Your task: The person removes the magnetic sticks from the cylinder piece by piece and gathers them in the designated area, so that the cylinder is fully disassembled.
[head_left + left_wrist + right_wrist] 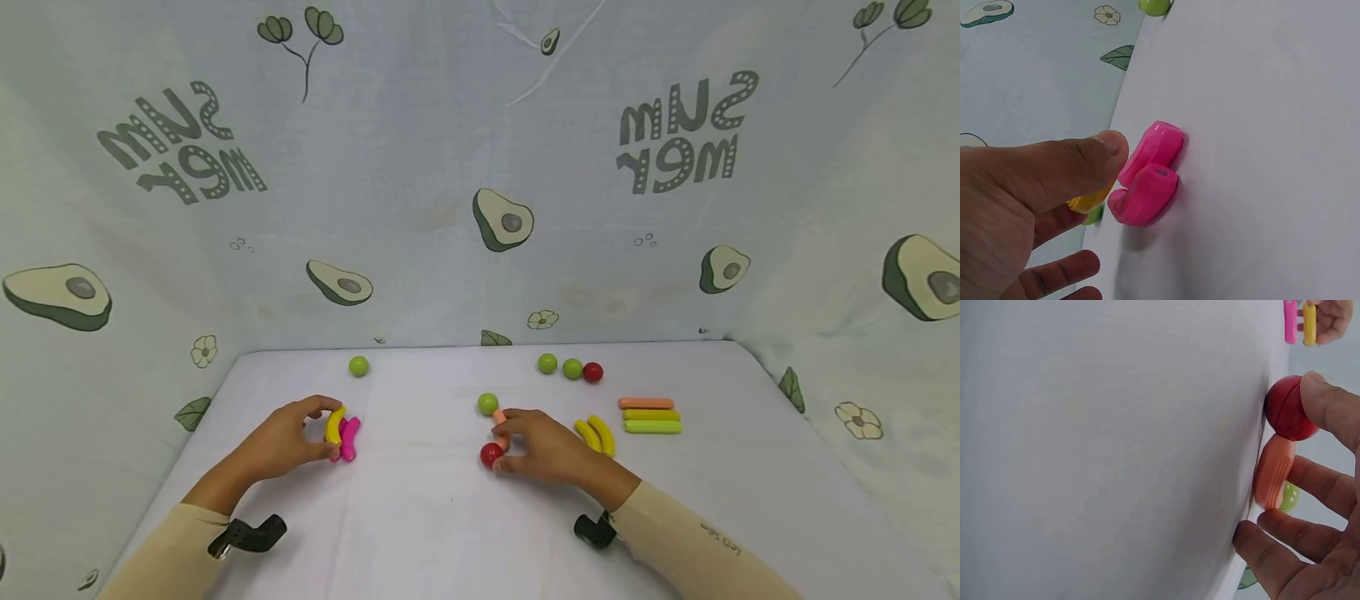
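My left hand [288, 442] pinches a small yellow toy banana [333, 427] between thumb and fingers. Just to its right lie two pink curved pieces [1147, 194], side by side on the white table. Near the table's middle, my right hand [543, 450] holds a red ball [1288, 411], with the thumb on one side and a partly hidden finger on the other. An orange ridged piece [1274, 472] touches the ball and lies among the fingers. Beyond it sits a green ball [488, 404]. The right fingertips reach down to the cloth.
Right of my right hand lie two yellow bananas [596, 435] and a stack of orange, yellow and green sticks [651, 415]. Two green balls and a red ball [592, 372] sit at the back, another green ball [358, 366] at back left. Printed cloth [420, 167] hangs behind.
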`<state>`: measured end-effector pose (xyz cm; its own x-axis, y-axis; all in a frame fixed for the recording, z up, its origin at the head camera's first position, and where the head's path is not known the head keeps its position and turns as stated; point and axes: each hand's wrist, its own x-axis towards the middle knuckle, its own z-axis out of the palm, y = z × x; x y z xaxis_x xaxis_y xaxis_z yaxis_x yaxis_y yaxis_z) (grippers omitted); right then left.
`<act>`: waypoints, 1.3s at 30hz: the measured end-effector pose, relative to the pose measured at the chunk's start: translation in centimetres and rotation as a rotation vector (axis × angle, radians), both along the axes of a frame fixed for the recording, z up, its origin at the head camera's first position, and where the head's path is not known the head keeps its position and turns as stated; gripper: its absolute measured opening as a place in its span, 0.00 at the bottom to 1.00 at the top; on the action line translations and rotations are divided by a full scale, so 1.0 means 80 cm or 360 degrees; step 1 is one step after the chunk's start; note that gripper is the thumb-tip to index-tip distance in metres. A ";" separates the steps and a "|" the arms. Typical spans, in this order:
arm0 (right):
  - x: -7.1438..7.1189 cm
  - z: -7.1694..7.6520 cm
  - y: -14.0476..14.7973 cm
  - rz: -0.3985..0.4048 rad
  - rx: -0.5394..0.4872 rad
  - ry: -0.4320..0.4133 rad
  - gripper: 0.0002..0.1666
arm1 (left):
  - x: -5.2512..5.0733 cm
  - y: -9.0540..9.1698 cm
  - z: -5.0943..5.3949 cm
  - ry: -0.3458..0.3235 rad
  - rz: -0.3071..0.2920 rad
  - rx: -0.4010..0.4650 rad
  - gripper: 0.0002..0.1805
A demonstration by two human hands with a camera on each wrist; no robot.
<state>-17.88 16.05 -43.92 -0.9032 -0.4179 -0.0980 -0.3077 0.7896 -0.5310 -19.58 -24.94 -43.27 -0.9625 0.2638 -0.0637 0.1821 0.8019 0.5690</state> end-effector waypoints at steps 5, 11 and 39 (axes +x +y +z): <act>-0.001 -0.002 0.001 0.0011 0.0002 0.0011 0.29 | 0.002 -0.013 -0.004 0.0022 0.0011 -0.0020 0.35; -0.001 -0.002 0.001 0.0026 -0.0002 0.0015 0.29 | 0.002 -0.025 -0.010 0.0042 0.0003 -0.0023 0.35; 0.001 -0.001 -0.002 -0.0048 0.0027 0.0011 0.28 | 0.014 0.012 -0.010 0.0378 -0.0011 -0.0180 0.37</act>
<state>-17.77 15.93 -44.02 -0.9161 -0.3886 -0.0987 -0.2870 0.8075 -0.5153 -18.46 -23.96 -44.08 -0.9522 0.2744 0.1342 0.3055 0.8563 0.4164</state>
